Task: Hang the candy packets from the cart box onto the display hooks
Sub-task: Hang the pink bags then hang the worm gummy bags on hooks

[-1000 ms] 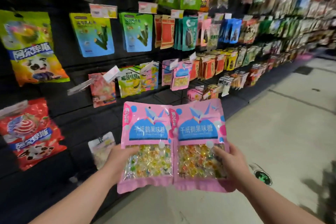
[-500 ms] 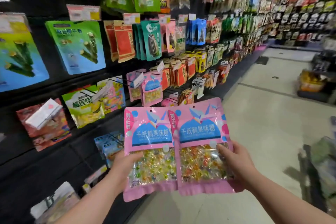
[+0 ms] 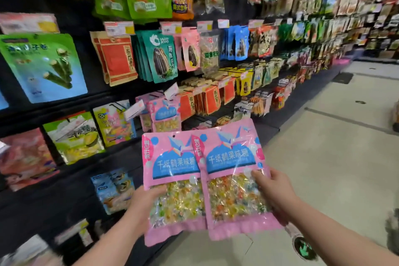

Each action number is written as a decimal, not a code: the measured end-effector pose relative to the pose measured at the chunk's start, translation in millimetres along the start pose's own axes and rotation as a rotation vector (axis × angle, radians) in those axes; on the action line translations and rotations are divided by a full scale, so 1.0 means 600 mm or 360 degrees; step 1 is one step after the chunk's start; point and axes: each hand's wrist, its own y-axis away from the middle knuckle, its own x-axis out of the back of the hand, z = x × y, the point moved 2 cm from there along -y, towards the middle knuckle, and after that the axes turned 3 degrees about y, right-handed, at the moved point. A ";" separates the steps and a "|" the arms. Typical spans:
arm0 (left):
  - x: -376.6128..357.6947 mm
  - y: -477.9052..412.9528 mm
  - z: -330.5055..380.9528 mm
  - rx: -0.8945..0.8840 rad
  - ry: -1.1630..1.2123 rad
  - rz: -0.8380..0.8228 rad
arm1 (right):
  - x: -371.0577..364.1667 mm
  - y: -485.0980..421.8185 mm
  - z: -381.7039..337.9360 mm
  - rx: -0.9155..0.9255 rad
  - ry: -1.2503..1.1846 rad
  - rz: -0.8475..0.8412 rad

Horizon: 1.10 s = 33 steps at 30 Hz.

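— Packets, two of them, pink, side by side in front of the person. The left hand (image 3: 143, 205) has the left candy packet (image 3: 172, 181) by its lower edge, thumb across the clear window and the other fingers hidden behind. The right hand (image 3: 273, 193) grips the right candy packet (image 3: 234, 175) at its right side, thumb on the front, the rest curled behind.

— So nothing hung yet from this pair?

— Not these two. Both are held in the air, upright, the right one overlapping the left a little. Neither punch hole is on a hook.

— Where would they go?

— I'd judge just above, on the dark display wall (image 3: 64, 179). A matching hung packet (image 3: 165, 114) sits on a peg there, right above the left one's top edge. So some of that candy is already up, though I can't say how many.

— And the cart box?

— Out of sight from here, so what remains in it I can't tell. What's left, at least, is lifting each packet and threading it on.
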 end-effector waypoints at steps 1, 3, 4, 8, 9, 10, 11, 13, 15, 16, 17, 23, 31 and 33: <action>-0.023 0.000 -0.001 0.0000 0.0011 0.0009 | 0.018 -0.019 -0.002 0.0023 0.0019 -0.0032; -0.063 0.000 -0.003 -0.0011 0.0039 0.0039 | 0.051 -0.057 -0.006 0.0068 0.0058 -0.0078; -0.078 -0.002 -0.004 -0.0009 0.0067 0.0064 | 0.063 -0.072 -0.010 0.0085 0.0072 -0.0118; -0.108 -0.005 -0.013 -0.0022 0.0080 0.0259 | 0.078 -0.129 -0.008 0.0096 0.0027 -0.0290; -0.109 -0.005 -0.014 -0.0019 0.0075 0.0300 | 0.075 -0.140 -0.006 0.0100 0.0030 -0.0307; -0.109 -0.006 -0.015 -0.0010 0.0075 0.0334 | 0.070 -0.149 -0.004 0.0101 0.0033 -0.0324; -0.106 -0.010 -0.016 0.0002 0.0085 0.0370 | 0.062 -0.160 -0.003 0.0096 0.0027 -0.0358; -0.096 -0.019 -0.018 0.0034 0.0107 0.0429 | 0.046 -0.177 -0.005 0.0089 0.0021 -0.0411; -0.085 -0.034 -0.019 0.0050 0.0109 0.0495 | 0.025 -0.200 -0.009 0.0104 0.0038 -0.0465; -0.080 -0.042 -0.020 0.0051 0.0111 0.0512 | 0.016 -0.209 -0.012 0.0113 0.0050 -0.0489; -0.077 -0.052 -0.021 0.0052 0.0118 0.0528 | 0.007 -0.220 -0.015 0.0117 0.0056 -0.0512; -0.069 -0.144 -0.022 0.0070 0.0145 0.0594 | -0.030 -0.308 -0.043 0.0174 0.0220 -0.0549; -0.067 -0.270 0.008 0.0093 0.0105 0.0629 | -0.096 -0.445 -0.105 0.0206 0.0251 -0.0612; -0.066 -0.286 0.018 0.0061 0.0070 0.0636 | -0.120 -0.468 -0.108 0.0226 0.0258 -0.0637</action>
